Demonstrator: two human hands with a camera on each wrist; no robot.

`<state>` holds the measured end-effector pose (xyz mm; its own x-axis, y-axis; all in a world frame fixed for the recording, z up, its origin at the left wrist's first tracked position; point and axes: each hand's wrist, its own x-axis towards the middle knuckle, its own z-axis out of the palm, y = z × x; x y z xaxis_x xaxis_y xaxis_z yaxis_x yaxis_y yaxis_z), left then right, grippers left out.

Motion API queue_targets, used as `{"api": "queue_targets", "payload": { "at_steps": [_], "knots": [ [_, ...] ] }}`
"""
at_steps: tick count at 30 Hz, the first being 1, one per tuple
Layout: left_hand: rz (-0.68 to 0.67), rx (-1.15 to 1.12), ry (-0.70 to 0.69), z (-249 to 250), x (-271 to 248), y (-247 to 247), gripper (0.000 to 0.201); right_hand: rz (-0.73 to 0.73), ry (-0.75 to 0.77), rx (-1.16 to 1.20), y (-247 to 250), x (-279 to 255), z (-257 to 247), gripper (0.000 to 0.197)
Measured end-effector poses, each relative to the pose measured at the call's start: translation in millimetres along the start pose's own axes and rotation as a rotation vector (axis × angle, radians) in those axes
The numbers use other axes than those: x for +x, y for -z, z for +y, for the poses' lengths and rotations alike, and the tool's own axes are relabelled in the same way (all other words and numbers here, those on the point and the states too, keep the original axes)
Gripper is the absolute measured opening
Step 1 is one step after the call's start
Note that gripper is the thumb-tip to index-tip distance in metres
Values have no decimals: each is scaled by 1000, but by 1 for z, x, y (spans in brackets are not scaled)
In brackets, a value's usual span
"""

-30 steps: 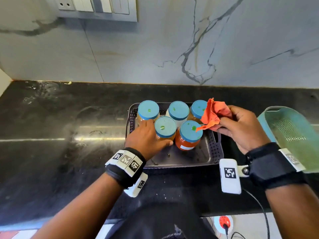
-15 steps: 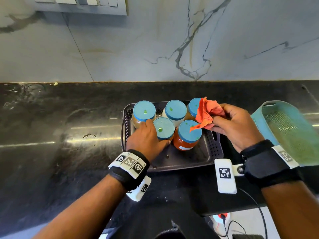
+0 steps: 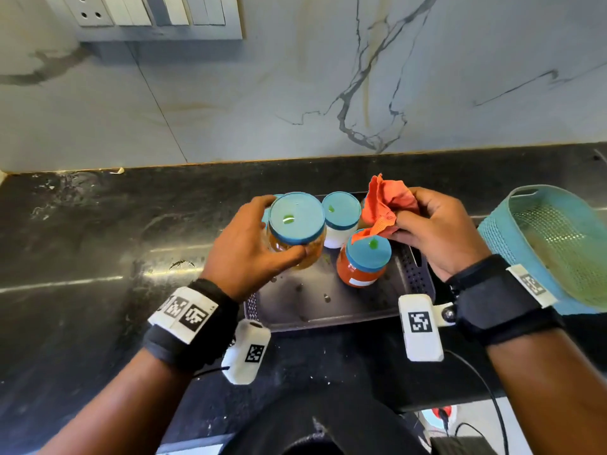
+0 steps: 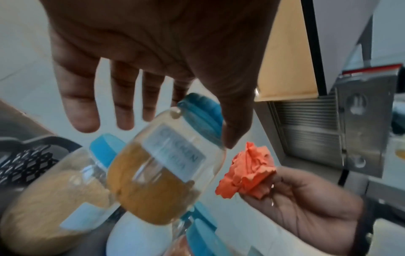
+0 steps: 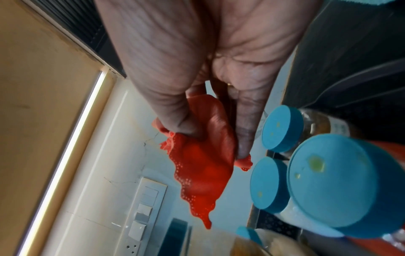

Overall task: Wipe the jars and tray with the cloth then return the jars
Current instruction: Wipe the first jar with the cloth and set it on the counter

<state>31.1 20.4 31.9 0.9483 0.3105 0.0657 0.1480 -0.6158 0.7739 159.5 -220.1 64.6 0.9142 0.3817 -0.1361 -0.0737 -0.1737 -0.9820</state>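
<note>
My left hand [image 3: 262,238] grips a jar of orange-yellow powder [image 3: 297,221] and holds it raised above the left part of the black tray [image 3: 315,310]. Its blue lid carries a green spot. In the left wrist view the held jar [image 4: 162,173] is tilted, thumb on one side and fingers behind. My right hand [image 3: 410,211] pinches a crumpled orange cloth [image 3: 387,205] just right of it, over the tray's back right. A red-filled jar [image 3: 359,270] and a white jar [image 3: 340,221] stand in the tray. More blue lids [image 5: 333,181] show in the right wrist view beside the cloth [image 5: 203,164].
A teal mesh basket [image 3: 558,244] stands on the black counter [image 3: 82,257] right of the tray, close to my right wrist. The marble wall with a switch panel [image 3: 157,14] rises behind. A tan-powder jar [image 4: 54,199] sits at the tray's left.
My left hand has lifted the orange-yellow jar up out of the tray, where it gripped it before. The right hand with the cloth has stayed over the tray's back right.
</note>
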Motion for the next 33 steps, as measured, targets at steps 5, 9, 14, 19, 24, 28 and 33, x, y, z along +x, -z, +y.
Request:
{"api": "queue_targets", "payload": {
  "at_steps": [5, 9, 14, 19, 24, 28, 33],
  "knots": [
    [50, -211, 7, 6, 0, 19, 86, -112, 17, 37, -25, 4, -4, 31],
    [53, -303, -2, 6, 2, 22, 85, -168, 34, 28, -45, 3, -8, 33],
    [55, -369, -34, 16, -1, 14, 84, -164, 36, 138, -57, -4, -15, 35],
    [52, -418, -127, 28, 0, 11, 82, -127, 77, 166, -60, -8, -17, 44],
    [103, -406, -173, 24, 1, 14, 85, -117, 134, 152, -59, -13, -19, 42],
    [141, -348, -216, 19, 3, 16, 87, -8, 230, 283, -56, -12, -30, 40],
    [144, -202, -244, 19, 6, 21, 83, -39, 479, -78, -60, -17, -60, 38]
  ]
}}
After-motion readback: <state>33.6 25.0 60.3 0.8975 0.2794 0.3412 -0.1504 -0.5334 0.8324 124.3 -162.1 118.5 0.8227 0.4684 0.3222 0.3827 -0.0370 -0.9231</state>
